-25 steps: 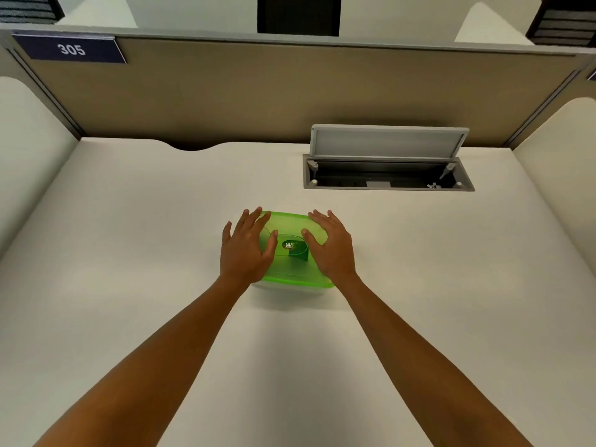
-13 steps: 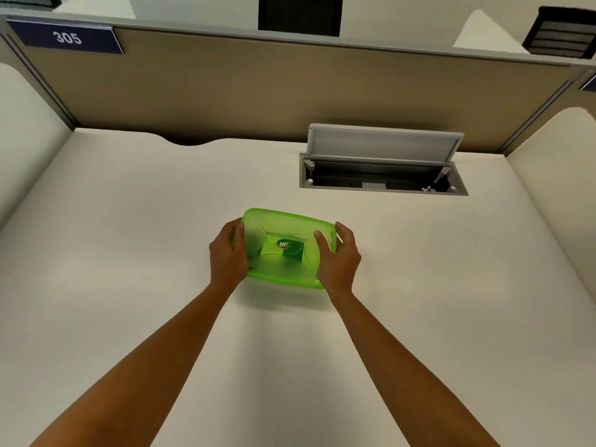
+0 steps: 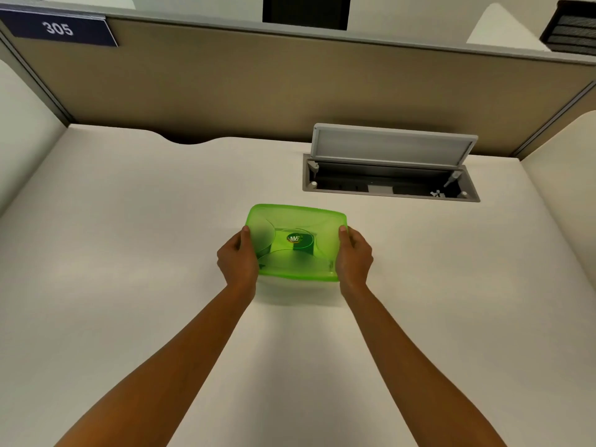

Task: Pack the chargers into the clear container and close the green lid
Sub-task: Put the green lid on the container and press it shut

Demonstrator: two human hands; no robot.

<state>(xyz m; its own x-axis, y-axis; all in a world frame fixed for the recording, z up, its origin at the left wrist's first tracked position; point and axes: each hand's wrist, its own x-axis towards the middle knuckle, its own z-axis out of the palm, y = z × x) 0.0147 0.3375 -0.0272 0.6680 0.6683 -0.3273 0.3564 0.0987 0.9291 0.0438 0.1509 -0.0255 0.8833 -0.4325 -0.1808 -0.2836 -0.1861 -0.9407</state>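
Observation:
The green lid (image 3: pixel 295 241) sits on top of the container in the middle of the white desk (image 3: pixel 129 253). A round label shows at the lid's centre. The clear container under it is almost wholly hidden by the lid, and no chargers can be seen. My left hand (image 3: pixel 237 259) grips the lid's left end, thumb on top. My right hand (image 3: pixel 353 258) grips the right end the same way. The box looks slightly raised, its near edge tilted, with a shadow beneath it.
An open cable hatch (image 3: pixel 390 182) with its grey flap (image 3: pixel 392 148) raised lies in the desk behind and to the right of the box. A tan partition (image 3: pixel 290 82) with a "305" sign (image 3: pixel 58 29) closes the back.
My hands slid from lying flat on the lid to gripping its two short ends. The box has moved slightly away from me and appears lifted.

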